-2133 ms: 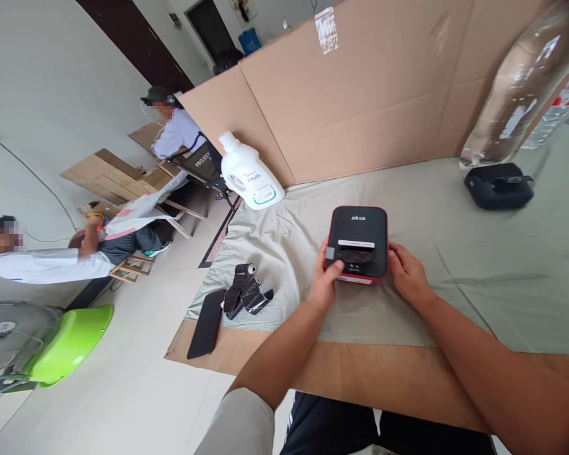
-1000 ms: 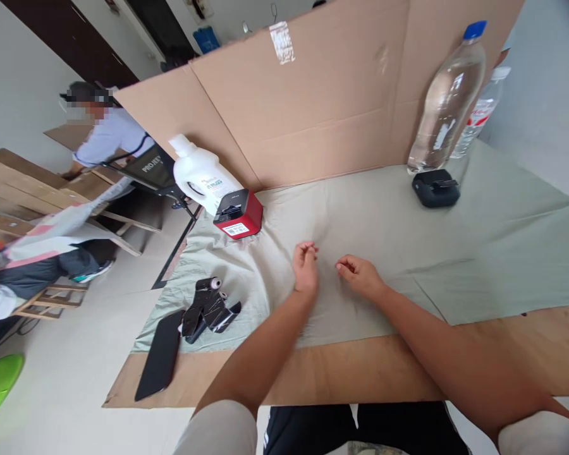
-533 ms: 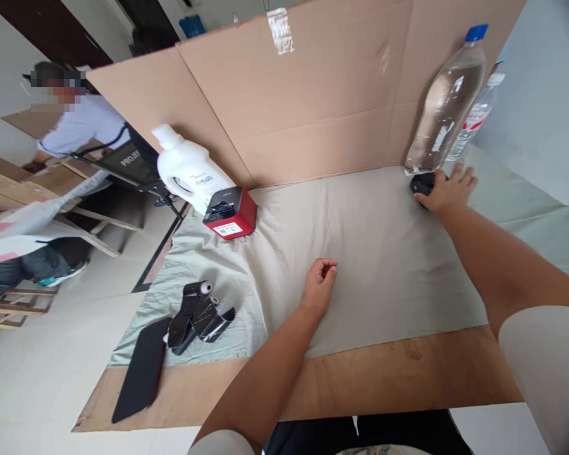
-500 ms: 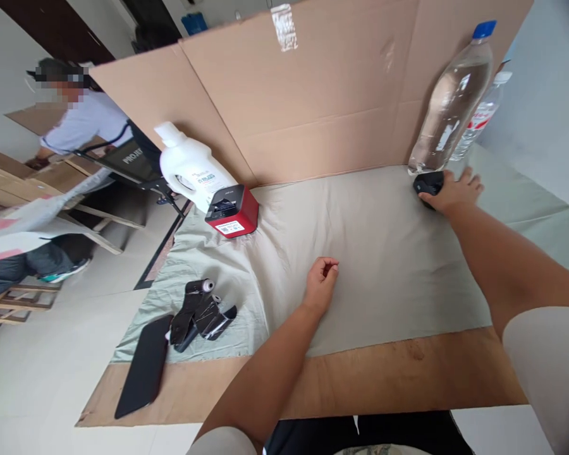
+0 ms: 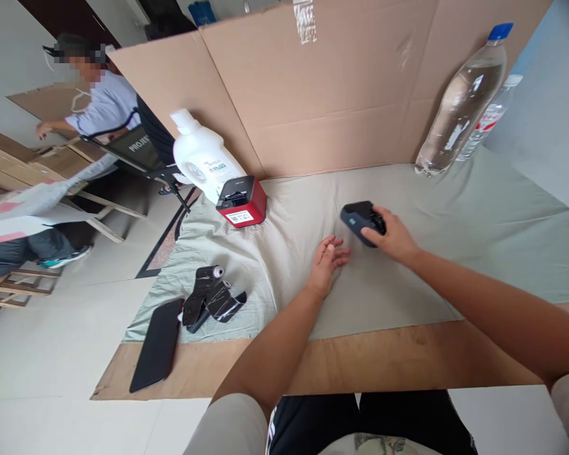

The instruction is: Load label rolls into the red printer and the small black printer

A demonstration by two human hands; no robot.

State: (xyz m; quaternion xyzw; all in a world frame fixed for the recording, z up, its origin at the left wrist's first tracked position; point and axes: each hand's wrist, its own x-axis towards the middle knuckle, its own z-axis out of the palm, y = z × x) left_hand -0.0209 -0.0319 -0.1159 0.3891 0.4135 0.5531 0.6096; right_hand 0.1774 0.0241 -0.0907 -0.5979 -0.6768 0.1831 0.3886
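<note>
1. Near the middle of the grey-green cloth, the right hand is clamped over a small black device, fingers curled across its top and near end; it looks carried low over the cloth or just touching it, I cannot tell which.
2. Just left of the black device, the left hand lies loose with fingers spread and slightly raised, gripping nothing, palm turned toward the device as if ready to meet it.
3. Left of the black device and further back stands a red and black box printer, close against a white jug.
4. Behind the black device, a folded cardboard wall stands upright along the cloth's back edge, screening the work area from the room.
5. Far right of the black device, against that wall, a clear water bottle stands with a second bottle behind it.
6. Well left of the black device, at the cloth's near corner, lie crumpled black ribbon rolls and a flat dark slab on the bare board.
7. Beyond the jug, another person in a pale shirt sits at separate work.
</note>
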